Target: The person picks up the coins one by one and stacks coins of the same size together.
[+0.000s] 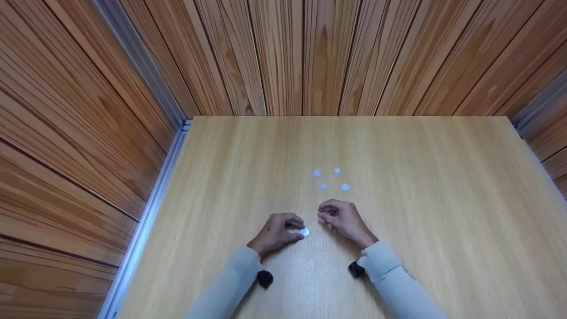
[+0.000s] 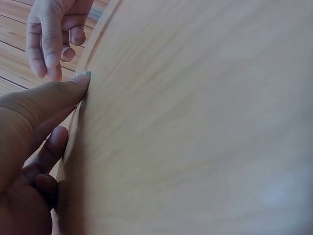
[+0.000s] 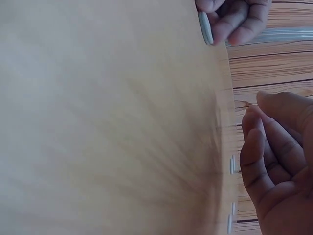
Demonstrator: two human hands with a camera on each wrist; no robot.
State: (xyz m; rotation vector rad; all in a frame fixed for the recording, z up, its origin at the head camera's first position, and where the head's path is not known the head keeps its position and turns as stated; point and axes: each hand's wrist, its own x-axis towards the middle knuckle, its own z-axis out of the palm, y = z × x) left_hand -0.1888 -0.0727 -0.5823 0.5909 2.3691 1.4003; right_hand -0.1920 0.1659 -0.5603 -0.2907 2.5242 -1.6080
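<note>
My left hand (image 1: 279, 230) is low over the table, pinching a small white round disc (image 1: 304, 232) between thumb and fingertips. Seen from the right wrist, that disc (image 3: 206, 28) is thin and stands edge-on at the left fingertips. Only a bit of its edge (image 2: 85, 73) shows past the thumb in the left wrist view. To the right, my right hand (image 1: 345, 219) hovers with its fingers loosely bent and nothing visible in them. Its thumb and index fingertips (image 3: 254, 110) come close together.
Several flat white discs (image 1: 345, 187), of larger and smaller sizes, lie spread on the wooden table (image 1: 221, 177) beyond the hands. Plank walls (image 1: 283, 57) stand at the back and sides, with a metal rail (image 1: 146, 217) along the left table edge.
</note>
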